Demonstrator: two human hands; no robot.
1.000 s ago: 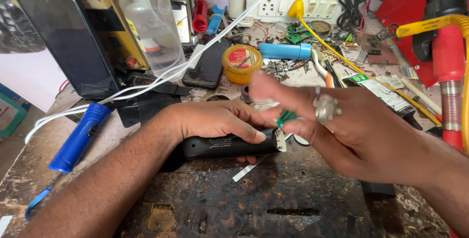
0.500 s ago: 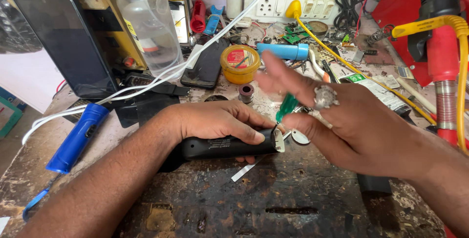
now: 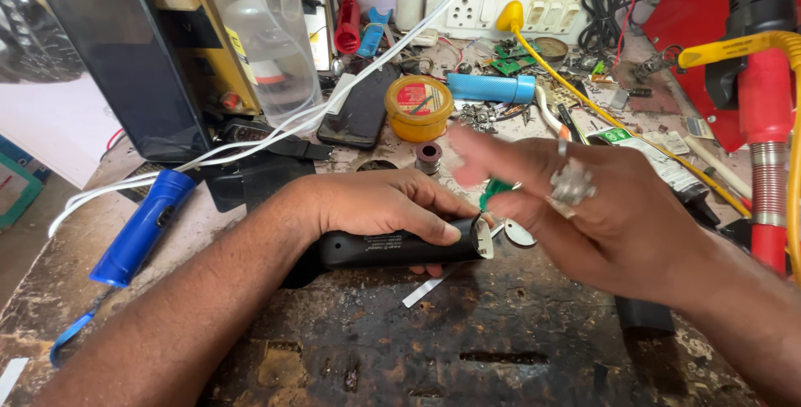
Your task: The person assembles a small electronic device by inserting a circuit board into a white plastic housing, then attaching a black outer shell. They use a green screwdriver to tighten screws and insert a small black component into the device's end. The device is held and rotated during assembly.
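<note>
The left hand (image 3: 380, 205) lies over a black handheld device (image 3: 392, 248) and presses it down on the bench (image 3: 350, 340); its fingers are wrapped over the top of the body, with the thumb along the near side, so the device lies under the fingers and its open end points to the right. The right hand (image 3: 601, 207) hangs just beside that end. Its fingers are partly spread and blurred, and a small green part (image 3: 498, 192) shows behind them; I cannot tell if they pinch it or only pass in front of it. A ring (image 3: 572, 182) sits on one finger. The first risk, in my judgement, is that the green part slips, because the grip is unclear and the bench beyond the fingers is full of small screws, circuit pieces and wires where a small thing is easily lost. A small metal disc (image 3: 519, 233) and a white strip (image 3: 425, 290) lie loose just below the fingers, and a wide motion of the right hand could push them away. Behind the fingers stand a yellow tin (image 3: 418, 106) and a small spool (image 3: 429, 156), which the hand could knock. If the left hand loosens, the rounded device may roll and the open end may move off line.
</note>
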